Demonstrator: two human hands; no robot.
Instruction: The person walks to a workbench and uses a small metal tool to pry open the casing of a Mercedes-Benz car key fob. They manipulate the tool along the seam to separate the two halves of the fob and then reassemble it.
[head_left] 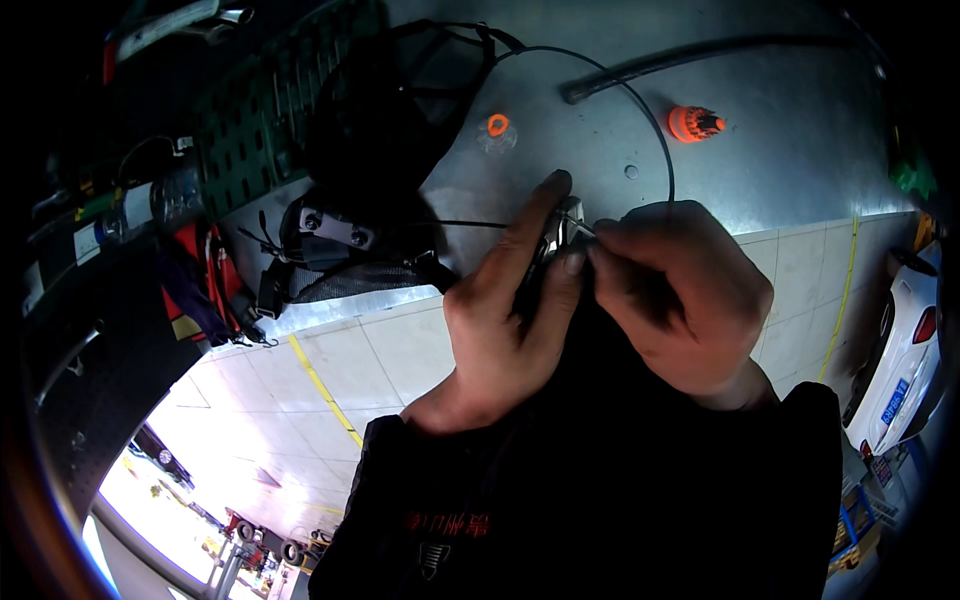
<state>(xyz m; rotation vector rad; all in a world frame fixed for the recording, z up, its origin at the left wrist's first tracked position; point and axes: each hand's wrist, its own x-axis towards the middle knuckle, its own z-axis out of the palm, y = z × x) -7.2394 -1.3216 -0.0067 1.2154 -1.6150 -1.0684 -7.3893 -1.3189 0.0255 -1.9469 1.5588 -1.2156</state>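
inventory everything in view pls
Metal piece: 1, silver, centre
Pin: 1, silver, centre
Workbench: 1, grey, upper centre
Cone-shaped holder: 1, orange-black, bench right
Orange-ringed container: 1, clear, bench middle
Tube: 1, black, upper right
Cable: 1+, black, across bench
Disc: 1, pale, bench
Strapped gear: count unclear, black, bench left
Rack: 1, green, upper left
Floor: 1, pale, lower left
Car: 1, white, right edge
Left hand: 1, on metal piece
Right hand: 1, pinching pin

Grey bench [755, 165]: black tube [690, 57] (slightly curved), orange holder [686, 124].
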